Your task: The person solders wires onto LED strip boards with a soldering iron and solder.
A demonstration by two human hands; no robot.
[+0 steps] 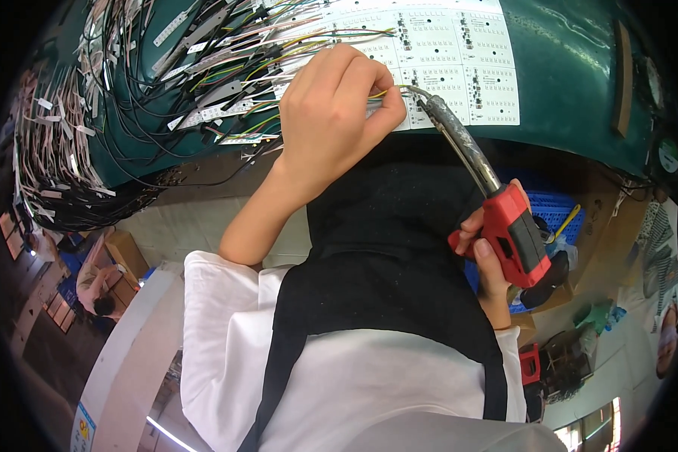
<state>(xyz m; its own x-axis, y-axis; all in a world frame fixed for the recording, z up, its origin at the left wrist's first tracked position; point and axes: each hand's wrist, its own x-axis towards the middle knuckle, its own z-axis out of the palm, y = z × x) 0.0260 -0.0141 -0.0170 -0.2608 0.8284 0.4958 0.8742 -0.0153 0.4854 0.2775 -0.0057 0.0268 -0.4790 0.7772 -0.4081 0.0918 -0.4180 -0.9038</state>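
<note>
My right hand (490, 252) is wrapped round the red and black grip of a soldering gun (514, 230). The gun's long metal barrel slants up and left, and its thin bent tip meets the edge of a white circuit board (450, 90). Just left of that tip, my left hand (335, 113) pinches thin coloured wires (386, 93), a yellow one showing most plainly. The wire ends lie by the small parts on the board; whether they touch the pads is too small to tell. Rows of small dark components dot the white panel.
Bundles of coloured wires and white strips (226, 83) spread over the green table (580, 90) on the left. More pale wires (53, 151) hang at its far left edge. A blue crate (557, 211) stands below the table on the right. Another person (96, 285) is at lower left.
</note>
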